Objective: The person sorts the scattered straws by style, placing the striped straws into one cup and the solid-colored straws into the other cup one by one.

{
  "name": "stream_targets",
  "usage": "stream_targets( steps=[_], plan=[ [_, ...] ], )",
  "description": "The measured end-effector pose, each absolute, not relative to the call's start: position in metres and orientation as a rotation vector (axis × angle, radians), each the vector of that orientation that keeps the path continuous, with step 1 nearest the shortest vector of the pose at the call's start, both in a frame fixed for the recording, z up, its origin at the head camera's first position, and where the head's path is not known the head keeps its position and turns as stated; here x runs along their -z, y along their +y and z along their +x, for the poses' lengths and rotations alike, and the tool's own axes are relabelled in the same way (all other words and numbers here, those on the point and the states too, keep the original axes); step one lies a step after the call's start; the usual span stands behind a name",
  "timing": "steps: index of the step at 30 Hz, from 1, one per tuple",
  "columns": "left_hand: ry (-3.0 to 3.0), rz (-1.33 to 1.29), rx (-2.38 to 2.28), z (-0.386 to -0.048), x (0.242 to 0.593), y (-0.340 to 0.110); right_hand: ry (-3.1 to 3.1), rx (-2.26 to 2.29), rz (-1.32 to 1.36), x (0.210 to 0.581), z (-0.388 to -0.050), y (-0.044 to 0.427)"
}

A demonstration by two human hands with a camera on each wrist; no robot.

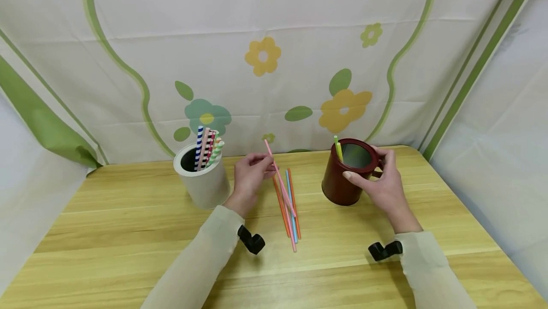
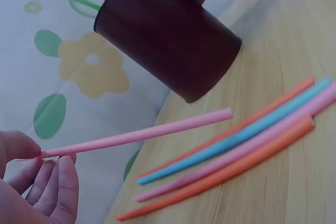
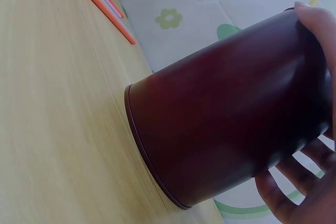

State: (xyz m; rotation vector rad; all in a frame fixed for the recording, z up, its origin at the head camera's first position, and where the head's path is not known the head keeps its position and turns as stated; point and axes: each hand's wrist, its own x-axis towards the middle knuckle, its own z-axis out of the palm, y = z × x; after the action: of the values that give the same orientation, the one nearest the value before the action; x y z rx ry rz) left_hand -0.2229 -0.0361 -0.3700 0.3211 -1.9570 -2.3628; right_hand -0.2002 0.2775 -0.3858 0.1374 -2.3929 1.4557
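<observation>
Bright, even head view; dimmer, hazier wrist views, soft sheen on mug (image 3: 226, 114)

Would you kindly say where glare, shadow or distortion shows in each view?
Head: soft shadow on the table beside the right sleeve; left wrist: the loose straws look bowed, though straight in the head view; right wrist: pale sheen on the red mug.

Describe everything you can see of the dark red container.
The dark red container is a smooth, glossy cylinder, possibly metal or plastic, with an open top, raised rim, thin band round its base and side handle. It appears to stand upright on the wooden table. A green straw and a yellow straw stick out of it. The right hand grips it, thumb at the rim.
</observation>
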Motion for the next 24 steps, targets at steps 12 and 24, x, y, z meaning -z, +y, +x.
stream_targets(
  steps=[12, 24],
  plan=[
    [-1.967, 0.109, 2.366, -0.214, 0.353, -0.023, -2.388, -1.451, 0.143, 0.386, -0.200, 0.280],
    [-1.914, 0.015, 2.389, -0.209, 0.340, -0.021, -2.402, -1.448, 0.146, 0.385, -0.200, 0.278]
  ],
)
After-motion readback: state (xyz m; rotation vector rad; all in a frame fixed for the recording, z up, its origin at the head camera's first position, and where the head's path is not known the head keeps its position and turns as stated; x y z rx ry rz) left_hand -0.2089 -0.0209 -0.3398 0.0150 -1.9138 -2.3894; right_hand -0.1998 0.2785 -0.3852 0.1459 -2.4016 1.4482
